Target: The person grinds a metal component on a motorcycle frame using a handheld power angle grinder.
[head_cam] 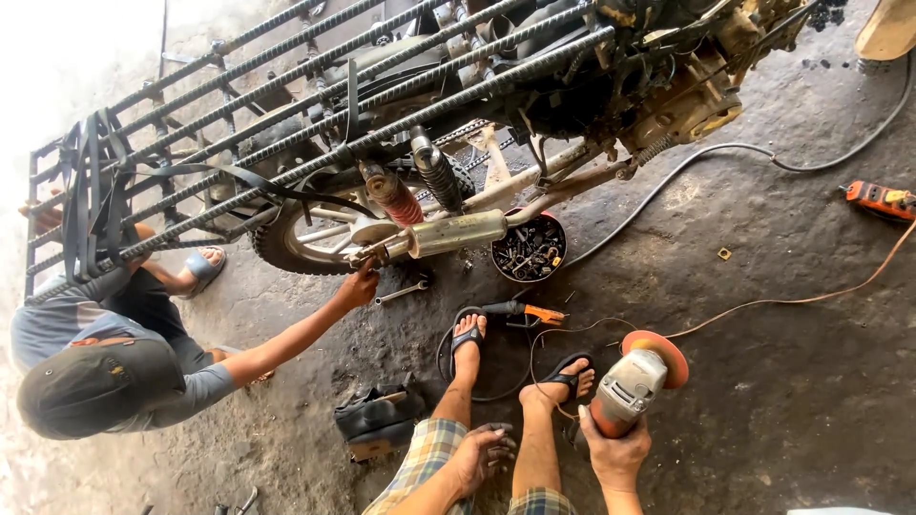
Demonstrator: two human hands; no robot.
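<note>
My right hand (615, 455) grips the body of a grey angle grinder (632, 381) with an orange disc, held just right of my sandalled feet. My left hand (484, 454) rests open on my left shin, holding nothing. In front of me stands a motorcycle (458, 162) with a rebar cargo rack (286, 105), red shock absorbers and a silver exhaust pipe (448, 234). Another person (114, 362) crouches at the left, one hand (358, 286) reaching to the exhaust's rear end by the rear wheel (296, 243).
A round bowl of bolts and nuts (530, 250) sits under the bike. A wrench (401, 293) lies on the concrete floor. An orange-handled tool (525, 313) lies by my foot, an orange device (880, 200) far right. Cables cross the floor. A dark bag (377, 417) sits near my left knee.
</note>
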